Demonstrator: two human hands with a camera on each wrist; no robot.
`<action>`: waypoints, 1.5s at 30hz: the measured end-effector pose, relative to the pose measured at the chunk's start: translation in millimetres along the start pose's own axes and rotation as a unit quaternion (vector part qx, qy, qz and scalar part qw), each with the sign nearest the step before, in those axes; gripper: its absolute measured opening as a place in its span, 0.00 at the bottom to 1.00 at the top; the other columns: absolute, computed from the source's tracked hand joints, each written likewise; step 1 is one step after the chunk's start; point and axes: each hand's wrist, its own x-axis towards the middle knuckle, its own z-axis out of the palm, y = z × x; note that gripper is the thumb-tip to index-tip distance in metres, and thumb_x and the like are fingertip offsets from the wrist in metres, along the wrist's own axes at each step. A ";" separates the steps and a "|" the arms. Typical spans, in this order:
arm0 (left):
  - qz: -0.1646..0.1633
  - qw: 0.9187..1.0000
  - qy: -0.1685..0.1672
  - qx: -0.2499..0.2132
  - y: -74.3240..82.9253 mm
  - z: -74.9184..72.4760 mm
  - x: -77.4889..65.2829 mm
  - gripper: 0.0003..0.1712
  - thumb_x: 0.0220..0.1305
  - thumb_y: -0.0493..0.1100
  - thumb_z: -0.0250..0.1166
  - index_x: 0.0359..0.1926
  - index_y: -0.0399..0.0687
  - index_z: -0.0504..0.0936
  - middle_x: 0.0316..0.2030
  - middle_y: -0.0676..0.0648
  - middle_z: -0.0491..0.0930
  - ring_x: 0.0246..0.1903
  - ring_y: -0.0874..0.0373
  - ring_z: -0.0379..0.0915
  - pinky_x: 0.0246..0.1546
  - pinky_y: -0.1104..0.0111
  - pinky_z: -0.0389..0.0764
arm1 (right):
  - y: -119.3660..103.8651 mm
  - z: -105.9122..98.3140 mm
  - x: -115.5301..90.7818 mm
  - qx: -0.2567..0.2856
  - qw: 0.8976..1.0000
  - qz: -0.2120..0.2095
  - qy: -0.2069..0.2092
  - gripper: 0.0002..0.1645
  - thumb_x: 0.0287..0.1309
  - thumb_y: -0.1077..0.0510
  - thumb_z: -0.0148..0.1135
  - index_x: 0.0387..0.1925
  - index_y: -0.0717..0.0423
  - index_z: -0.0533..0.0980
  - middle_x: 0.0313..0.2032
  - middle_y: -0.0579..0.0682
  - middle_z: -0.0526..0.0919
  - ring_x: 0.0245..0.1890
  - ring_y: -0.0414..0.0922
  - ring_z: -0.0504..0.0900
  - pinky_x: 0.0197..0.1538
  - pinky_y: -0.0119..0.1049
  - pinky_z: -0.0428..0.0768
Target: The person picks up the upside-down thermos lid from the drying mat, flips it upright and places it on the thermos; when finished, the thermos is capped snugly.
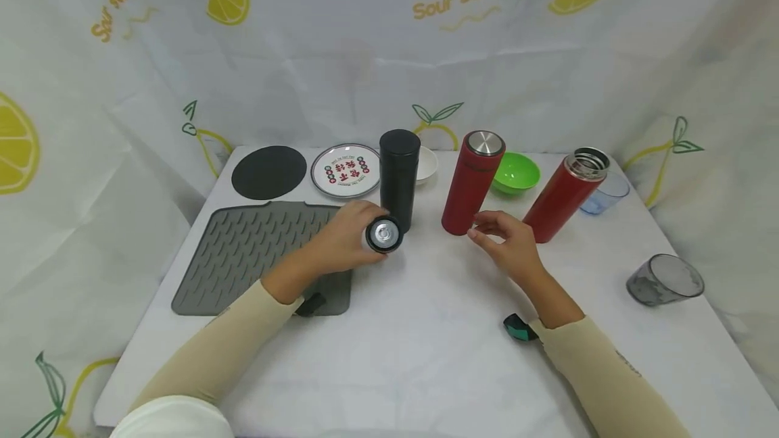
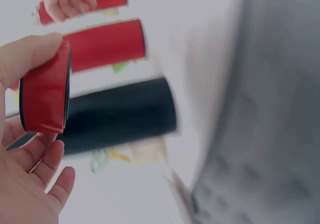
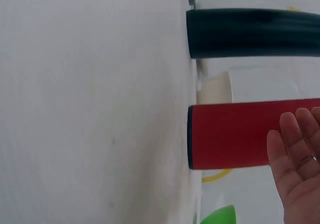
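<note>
My left hand point(image 1: 343, 238) grips a red flask lid point(image 2: 45, 92) between thumb and fingers. In the head view the lid's round silver inside with a black rim faces up toward me. Just behind that hand stands a closed black thermos flask point(image 1: 398, 171). A closed red thermos flask point(image 1: 470, 188) with a steel-topped lid is right of the black one. My right hand point(image 1: 511, 245) is beside its lower part, fingers loosely bent and holding nothing; whether they touch it I cannot tell. Farther right, an uncapped red thermos flask point(image 1: 560, 201) shows its bare steel mouth.
A grey ridged mat point(image 1: 249, 255) lies at left, with a black round mat point(image 1: 269, 172) and a printed plate point(image 1: 345, 171) behind it. Along the back are a white bowl point(image 1: 427, 164), a green bowl point(image 1: 516, 173) and a bluish glass point(image 1: 602, 195). A grey glass point(image 1: 663, 280) is at right.
</note>
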 end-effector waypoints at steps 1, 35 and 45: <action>0.011 1.000 0.002 0.006 5.3 2.2 5.3 0.40 0.45 0.54 0.78 0.59 0.45 0.75 0.54 0.49 0.73 0.56 0.55 0.64 0.56 0.58 0.69 | -1.4 3.5 0.2 0.008 1.000 -0.002 -0.009 0.21 0.59 0.55 0.69 0.51 0.61 0.78 0.43 0.54 0.84 0.42 0.45 0.81 0.48 0.28 0.78; -0.150 0.881 -0.008 -0.449 68.1 42.8 86.9 0.38 0.61 0.53 0.69 0.67 0.46 0.67 0.51 0.51 0.79 0.48 0.56 0.77 0.49 0.65 0.78 | -56.3 4.8 9.6 0.015 0.986 -0.153 0.071 0.28 0.44 0.79 0.70 0.50 0.73 0.72 0.46 0.63 0.79 0.47 0.39 0.78 0.49 0.27 0.77; 0.075 0.951 0.103 -0.283 143.1 46.5 131.0 0.46 0.55 0.48 0.75 0.70 0.43 0.62 0.57 0.50 0.73 0.52 0.69 0.69 0.52 0.79 0.70 | -28.9 -64.1 12.3 0.039 0.926 -0.153 0.344 0.27 0.46 0.74 0.68 0.50 0.74 0.70 0.45 0.59 0.73 0.48 0.48 0.72 0.52 0.32 0.72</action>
